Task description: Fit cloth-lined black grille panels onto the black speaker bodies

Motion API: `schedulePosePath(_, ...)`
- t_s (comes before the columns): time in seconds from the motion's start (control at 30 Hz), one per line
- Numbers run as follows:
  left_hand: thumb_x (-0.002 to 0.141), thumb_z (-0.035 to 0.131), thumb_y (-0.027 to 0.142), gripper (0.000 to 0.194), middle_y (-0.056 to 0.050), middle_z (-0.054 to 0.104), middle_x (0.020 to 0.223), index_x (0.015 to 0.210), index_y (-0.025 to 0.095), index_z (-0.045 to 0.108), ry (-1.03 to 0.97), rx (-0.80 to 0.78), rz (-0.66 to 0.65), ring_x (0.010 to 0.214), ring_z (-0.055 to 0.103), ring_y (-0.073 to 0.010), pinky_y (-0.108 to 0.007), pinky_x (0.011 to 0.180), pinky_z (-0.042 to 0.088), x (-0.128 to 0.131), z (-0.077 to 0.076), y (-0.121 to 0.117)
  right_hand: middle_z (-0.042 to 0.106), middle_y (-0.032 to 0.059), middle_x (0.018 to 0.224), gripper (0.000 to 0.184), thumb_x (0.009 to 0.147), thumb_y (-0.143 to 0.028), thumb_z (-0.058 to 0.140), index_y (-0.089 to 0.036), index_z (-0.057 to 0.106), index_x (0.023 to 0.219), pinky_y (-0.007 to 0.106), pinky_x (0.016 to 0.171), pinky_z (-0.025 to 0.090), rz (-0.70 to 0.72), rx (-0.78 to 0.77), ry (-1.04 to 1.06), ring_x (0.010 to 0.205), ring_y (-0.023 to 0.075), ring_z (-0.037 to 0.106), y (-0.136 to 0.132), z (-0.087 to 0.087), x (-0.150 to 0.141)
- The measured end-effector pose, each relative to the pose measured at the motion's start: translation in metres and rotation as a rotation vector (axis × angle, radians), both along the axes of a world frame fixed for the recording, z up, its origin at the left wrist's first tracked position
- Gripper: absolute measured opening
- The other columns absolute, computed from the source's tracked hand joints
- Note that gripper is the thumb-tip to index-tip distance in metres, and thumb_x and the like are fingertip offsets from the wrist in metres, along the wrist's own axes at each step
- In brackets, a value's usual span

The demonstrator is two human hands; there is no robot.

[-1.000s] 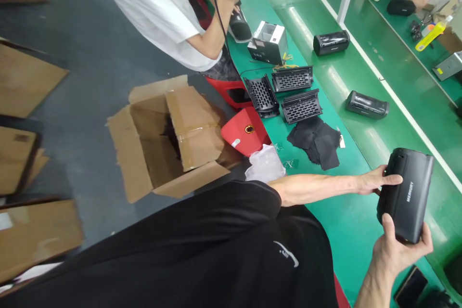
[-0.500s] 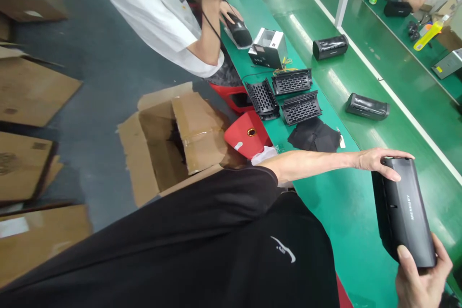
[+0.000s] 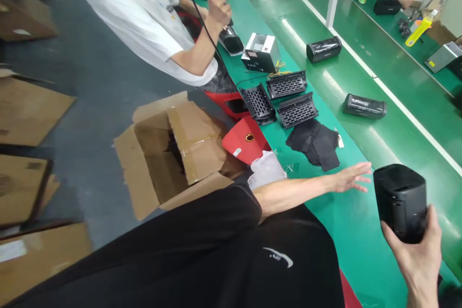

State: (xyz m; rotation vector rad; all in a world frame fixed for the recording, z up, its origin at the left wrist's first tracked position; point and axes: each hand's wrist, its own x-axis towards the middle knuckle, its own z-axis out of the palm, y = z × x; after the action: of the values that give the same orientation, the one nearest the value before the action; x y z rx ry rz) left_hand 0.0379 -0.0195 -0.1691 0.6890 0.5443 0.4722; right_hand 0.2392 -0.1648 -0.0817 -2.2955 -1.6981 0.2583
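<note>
My right hand (image 3: 418, 255) grips a black speaker (image 3: 400, 202) from below, its thumb on one side and its fingers on the other. The speaker is held up over the green bench with one end turned toward me. My left hand (image 3: 352, 178) is just left of the speaker, apart from it, with its fingers spread and nothing in them. Several dark sheets (image 3: 314, 142) lie in a loose pile beyond my left forearm. Past them are perforated black housings (image 3: 298, 109), lying on the bench.
More black speakers (image 3: 364, 106) stand on the green conveyor (image 3: 325, 96) beyond the bench. A person in a white sleeve (image 3: 144, 33) works at the left, near a box-shaped device (image 3: 262, 53). An open carton (image 3: 140, 187) and a red stool (image 3: 245, 139) are beside me.
My left hand has let go of the speaker and drawn back to the left. The speaker has turned in my right hand, so its end now faces me. The neighbouring person's hand has moved lower.
</note>
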Motion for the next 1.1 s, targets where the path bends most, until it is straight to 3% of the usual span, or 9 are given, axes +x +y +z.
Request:
schedulePosePath(0.03, 0.066, 0.081, 0.081, 0.122, -0.017, 0.022, 0.175, 0.165, 0.024, 0.037, -0.030, 0.132, -0.014, 0.155, 0.038, -0.0400, -0.051, 0.110, 0.051, -0.012, 0.009, 0.011, 0.057, 0.0224, 0.144, 0.119, 0.074, -0.077, 0.072, -0.026, 0.025, 0.170, 0.067, 0.098, 0.052, 0.001, -0.005, -0.023, 0.129, 0.0500, 0.058, -0.001, 0.003, -0.001)
schedulePosePath(0.1, 0.062, 0.092, 0.069, 0.124, -0.010, 0.028, 0.174, 0.165, 0.029, 0.038, -0.036, 0.414, -0.105, 0.159, 0.031, -0.0382, -0.048, 0.122, 0.040, -0.027, 0.025, 0.027, 0.063, 0.0203, 0.136, 0.112, 0.071, -0.075, 0.071, -0.026, 0.038, 0.165, 0.071, 0.096, 0.049, 0.049, -0.029, -0.041, 0.121, 0.0512, 0.061, 0.000, 0.006, -0.009)
schedulePosePath(0.23, 0.058, 0.096, 0.057, 0.102, -0.007, 0.057, 0.147, 0.149, 0.029, 0.060, 0.055, 0.664, -0.140, 0.142, 0.051, -0.0350, -0.043, 0.122, 0.039, -0.035, 0.036, 0.029, 0.062, 0.0206, 0.136, 0.102, 0.075, -0.077, 0.066, -0.024, 0.048, 0.160, 0.073, 0.103, 0.042, 0.150, -0.012, 0.038, 0.124, 0.0491, 0.058, 0.002, 0.002, -0.021)
schedulePosePath(0.43, 0.065, 0.091, 0.054, 0.091, -0.010, 0.061, 0.135, 0.145, 0.025, 0.058, 0.014, 0.451, 0.006, 0.124, 0.061, -0.0324, -0.044, 0.110, 0.049, -0.046, 0.026, 0.017, 0.042, 0.0258, 0.161, 0.134, 0.064, -0.080, 0.083, -0.013, 0.030, 0.167, 0.066, 0.121, 0.026, -0.111, 0.153, 0.398, 0.147, 0.0482, 0.039, -0.029, -0.008, -0.006)
schedulePosePath(0.63, 0.060, 0.095, 0.047, 0.105, -0.011, 0.054, 0.144, 0.153, 0.028, 0.049, 0.023, 0.405, -0.149, 0.123, 0.060, -0.0305, -0.041, 0.103, 0.053, -0.056, 0.035, 0.021, 0.053, 0.0167, 0.152, 0.108, 0.063, -0.064, 0.091, -0.020, 0.050, 0.153, 0.059, 0.120, 0.032, -0.332, 0.226, 0.670, 0.139, 0.0404, 0.047, -0.051, -0.021, -0.019)
schedulePosePath(0.8, 0.062, 0.092, 0.051, 0.097, -0.009, 0.063, 0.129, 0.146, 0.025, 0.053, 0.129, 0.396, -0.097, 0.113, 0.062, -0.0274, -0.039, 0.099, 0.052, -0.052, 0.035, 0.011, 0.058, 0.0117, 0.138, 0.093, 0.059, -0.055, 0.095, -0.022, 0.060, 0.138, 0.052, 0.111, 0.041, -0.459, 0.280, 0.800, 0.122, 0.0335, 0.055, -0.047, -0.029, -0.025)
schedulePosePath(0.9, 0.066, 0.087, 0.057, 0.086, -0.007, 0.064, 0.130, 0.140, 0.026, 0.056, 0.263, 0.310, -0.107, 0.116, 0.063, -0.0262, -0.037, 0.099, 0.051, -0.042, 0.022, 0.009, 0.061, 0.0073, 0.121, 0.088, 0.056, -0.058, 0.095, -0.024, 0.062, 0.131, 0.040, 0.086, 0.052, -0.623, 0.107, 0.991, 0.101, 0.0263, 0.059, -0.043, -0.044, -0.013)
schedulePosePath(0.97, 0.069, 0.082, 0.067, 0.078, -0.007, 0.067, 0.131, 0.133, 0.026, 0.061, 0.420, 0.178, -0.218, 0.116, 0.064, -0.0274, -0.039, 0.098, 0.052, -0.035, 0.010, 0.011, 0.063, 0.0053, 0.111, 0.087, 0.056, -0.065, 0.093, -0.025, 0.062, 0.127, 0.035, 0.070, 0.052, -0.730, -0.094, 1.146, 0.087, 0.0230, 0.059, -0.044, -0.056, -0.003)
schedulePosePath(1.1, 0.068, 0.079, 0.070, 0.064, -0.009, 0.076, 0.114, 0.108, 0.021, 0.071, 0.543, 0.013, -0.364, 0.108, 0.069, -0.0291, -0.040, 0.093, 0.054, -0.026, -0.010, 0.014, 0.066, 0.0081, 0.123, 0.091, 0.061, -0.068, 0.091, -0.030, 0.057, 0.135, 0.047, 0.072, 0.058, -0.770, -0.279, 1.353, 0.087, 0.0265, 0.065, -0.052, -0.072, 0.000)
